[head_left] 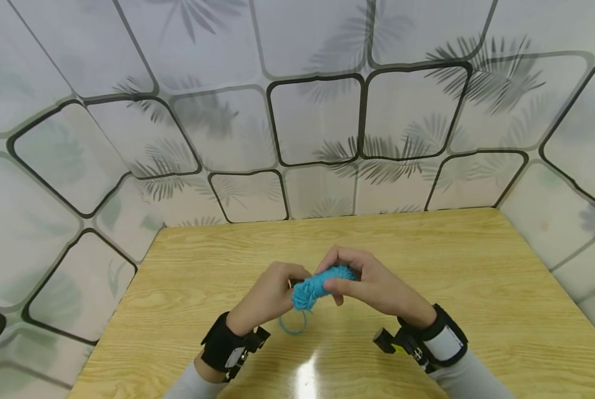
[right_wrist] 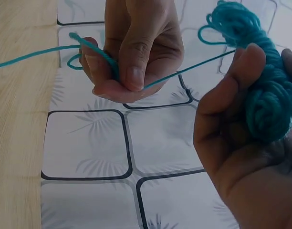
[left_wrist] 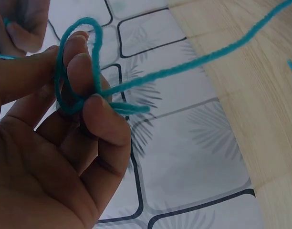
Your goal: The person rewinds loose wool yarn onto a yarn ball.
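Observation:
My right hand (head_left: 372, 280) grips a small bundle of blue yarn (head_left: 322, 285), wound round its middle with loops at the ends; thumb and fingers curl about it. Left of it, my left hand (head_left: 277, 291) pinches the yarn strand. In the left wrist view a loop of yarn (left_wrist: 98, 52) stands up round a fingertip, its base held by thumb and fingers, with a short end poking out. From the bundle (right_wrist: 267, 90), a taut strand (right_wrist: 189, 70) runs to the left hand (right_wrist: 141, 52) in the right wrist view. Another length hangs below the left hand as a slack curve (head_left: 293, 331).
Under the hands is a wood-grain table (head_left: 217, 249). Walls (head_left: 317, 122) covered in white panels with dark outlines and leaf prints stand behind it and on both sides. Each wrist wears a black strap (head_left: 222, 343) with a small camera.

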Action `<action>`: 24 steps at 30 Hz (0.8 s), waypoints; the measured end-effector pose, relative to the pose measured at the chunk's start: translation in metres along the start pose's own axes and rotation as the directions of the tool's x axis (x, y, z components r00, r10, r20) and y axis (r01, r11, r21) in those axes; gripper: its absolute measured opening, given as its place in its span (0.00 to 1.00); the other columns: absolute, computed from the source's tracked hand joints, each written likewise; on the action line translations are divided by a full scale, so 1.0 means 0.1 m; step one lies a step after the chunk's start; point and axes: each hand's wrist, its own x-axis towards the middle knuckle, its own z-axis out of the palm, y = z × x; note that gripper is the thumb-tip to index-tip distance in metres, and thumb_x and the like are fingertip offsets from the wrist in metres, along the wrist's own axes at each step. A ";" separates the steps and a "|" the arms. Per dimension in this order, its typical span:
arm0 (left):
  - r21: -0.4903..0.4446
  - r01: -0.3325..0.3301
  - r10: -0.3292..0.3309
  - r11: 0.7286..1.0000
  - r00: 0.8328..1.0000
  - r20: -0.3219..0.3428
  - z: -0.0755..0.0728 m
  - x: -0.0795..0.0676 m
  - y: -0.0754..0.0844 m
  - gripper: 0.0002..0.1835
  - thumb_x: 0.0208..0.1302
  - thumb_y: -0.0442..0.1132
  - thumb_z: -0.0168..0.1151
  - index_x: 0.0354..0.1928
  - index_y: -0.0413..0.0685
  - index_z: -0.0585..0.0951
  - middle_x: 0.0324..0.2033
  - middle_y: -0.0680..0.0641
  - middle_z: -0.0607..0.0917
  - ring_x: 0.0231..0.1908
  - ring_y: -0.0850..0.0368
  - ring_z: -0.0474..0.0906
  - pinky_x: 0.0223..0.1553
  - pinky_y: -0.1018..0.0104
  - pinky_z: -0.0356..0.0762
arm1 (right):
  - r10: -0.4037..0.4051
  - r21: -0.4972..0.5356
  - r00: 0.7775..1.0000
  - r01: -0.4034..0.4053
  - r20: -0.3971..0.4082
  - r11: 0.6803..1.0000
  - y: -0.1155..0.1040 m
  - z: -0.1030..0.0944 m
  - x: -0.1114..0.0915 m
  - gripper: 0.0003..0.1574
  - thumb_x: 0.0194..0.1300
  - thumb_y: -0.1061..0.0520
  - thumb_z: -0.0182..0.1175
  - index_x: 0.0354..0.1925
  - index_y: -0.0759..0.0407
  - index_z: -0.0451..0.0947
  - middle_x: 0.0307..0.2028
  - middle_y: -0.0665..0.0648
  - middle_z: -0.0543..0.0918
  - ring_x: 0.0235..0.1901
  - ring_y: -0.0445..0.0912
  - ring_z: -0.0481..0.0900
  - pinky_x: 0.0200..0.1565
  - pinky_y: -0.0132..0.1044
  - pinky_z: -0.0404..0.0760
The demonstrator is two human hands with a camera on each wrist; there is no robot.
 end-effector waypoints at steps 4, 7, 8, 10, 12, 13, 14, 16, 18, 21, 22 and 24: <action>0.066 0.015 -0.015 0.998 1.000 -0.003 -0.06 -0.01 0.00 0.06 0.65 0.35 0.65 0.35 0.49 0.90 0.28 0.54 0.88 0.23 0.67 0.77 0.24 0.71 0.77 | 0.068 -0.042 0.993 -0.065 0.096 0.997 0.02 0.03 -0.02 0.08 0.69 0.65 0.59 0.46 0.61 0.78 0.33 0.62 0.79 0.22 0.50 0.77 0.25 0.37 0.81; 0.121 0.002 0.003 0.993 0.999 -0.039 -0.11 -0.02 0.02 0.06 0.64 0.34 0.65 0.35 0.49 0.90 0.28 0.54 0.88 0.24 0.68 0.78 0.25 0.69 0.79 | 0.141 -0.147 0.983 -0.123 0.118 0.982 0.04 0.04 -0.04 0.05 0.68 0.59 0.62 0.43 0.55 0.80 0.31 0.56 0.82 0.21 0.46 0.76 0.23 0.35 0.81; 0.131 -0.002 0.009 0.991 0.999 -0.050 -0.13 -0.02 0.04 0.06 0.64 0.33 0.65 0.35 0.49 0.90 0.28 0.54 0.88 0.24 0.68 0.78 0.25 0.68 0.79 | 0.158 -0.202 0.981 -0.133 0.115 0.970 0.05 0.04 -0.04 0.05 0.67 0.56 0.63 0.42 0.53 0.80 0.30 0.54 0.83 0.21 0.44 0.76 0.23 0.34 0.80; 0.150 -0.015 0.025 0.989 0.997 -0.068 -0.16 -0.02 0.07 0.05 0.64 0.34 0.66 0.34 0.49 0.89 0.28 0.54 0.88 0.24 0.68 0.78 0.25 0.68 0.80 | 0.195 -0.317 0.977 -0.158 0.088 0.935 0.07 0.03 -0.04 0.07 0.65 0.50 0.65 0.40 0.49 0.80 0.28 0.49 0.84 0.21 0.39 0.74 0.23 0.31 0.77; 0.159 -0.018 0.030 0.987 0.997 -0.074 -0.19 -0.02 0.12 0.05 0.64 0.35 0.66 0.34 0.50 0.89 0.28 0.55 0.87 0.24 0.68 0.77 0.25 0.68 0.79 | 0.223 -0.421 0.974 -0.183 0.046 0.888 0.09 0.02 -0.03 0.09 0.63 0.45 0.66 0.38 0.46 0.80 0.27 0.46 0.84 0.21 0.36 0.73 0.24 0.29 0.75; 0.161 -0.018 0.030 0.987 0.997 -0.074 -0.20 -0.03 0.14 0.05 0.64 0.36 0.66 0.34 0.51 0.89 0.28 0.55 0.87 0.24 0.69 0.76 0.25 0.68 0.78 | 0.236 -0.460 0.972 -0.199 0.023 0.865 0.11 0.01 -0.03 0.10 0.62 0.44 0.66 0.38 0.45 0.79 0.27 0.44 0.84 0.21 0.35 0.73 0.25 0.29 0.75; 0.162 -0.016 0.028 0.987 0.997 -0.073 -0.21 -0.04 0.16 0.05 0.65 0.37 0.66 0.34 0.52 0.89 0.28 0.56 0.87 0.23 0.69 0.76 0.24 0.68 0.77 | 0.249 -0.487 0.968 -0.218 0.000 0.846 0.12 0.01 -0.03 0.10 0.62 0.44 0.67 0.38 0.45 0.79 0.27 0.43 0.84 0.22 0.35 0.73 0.26 0.29 0.76; 0.151 -0.013 0.024 0.988 0.997 -0.072 -0.23 -0.06 0.21 0.05 0.65 0.37 0.65 0.34 0.53 0.89 0.27 0.58 0.86 0.22 0.69 0.74 0.24 0.69 0.76 | 0.258 -0.515 0.965 -0.241 -0.040 0.822 0.14 0.00 -0.02 0.10 0.61 0.45 0.67 0.37 0.46 0.78 0.27 0.43 0.84 0.22 0.35 0.75 0.27 0.30 0.77; 0.140 -0.017 0.027 0.990 0.997 -0.073 -0.23 -0.09 0.25 0.05 0.65 0.37 0.65 0.33 0.54 0.89 0.27 0.58 0.85 0.21 0.69 0.73 0.22 0.69 0.74 | 0.248 -0.531 0.965 -0.253 -0.082 0.809 0.16 0.00 -0.01 0.10 0.61 0.47 0.68 0.37 0.46 0.77 0.27 0.43 0.84 0.22 0.36 0.75 0.26 0.31 0.77; 0.139 -0.043 0.053 0.989 0.996 -0.075 -0.21 -0.13 0.32 0.05 0.65 0.36 0.65 0.32 0.53 0.88 0.25 0.58 0.84 0.19 0.68 0.70 0.21 0.70 0.72 | 0.221 -0.535 0.966 -0.257 -0.131 0.805 0.17 -0.01 0.01 0.10 0.60 0.48 0.69 0.36 0.46 0.77 0.28 0.43 0.85 0.21 0.37 0.75 0.25 0.31 0.75; 0.146 -0.053 0.064 0.988 0.995 -0.076 -0.19 -0.14 0.34 0.05 0.64 0.36 0.66 0.32 0.52 0.88 0.25 0.58 0.83 0.19 0.68 0.70 0.21 0.70 0.71 | 0.211 -0.539 0.966 -0.258 -0.149 0.802 0.17 -0.01 0.02 0.10 0.61 0.48 0.69 0.37 0.46 0.76 0.29 0.44 0.85 0.21 0.37 0.74 0.25 0.31 0.75; 0.166 -0.075 0.088 0.983 0.993 -0.076 -0.15 -0.15 0.37 0.05 0.64 0.36 0.66 0.32 0.52 0.88 0.23 0.58 0.81 0.19 0.68 0.70 0.21 0.71 0.72 | 0.180 -0.544 0.964 -0.259 -0.195 0.798 0.18 -0.01 0.02 0.11 0.61 0.49 0.68 0.37 0.46 0.76 0.31 0.44 0.85 0.22 0.37 0.76 0.26 0.33 0.77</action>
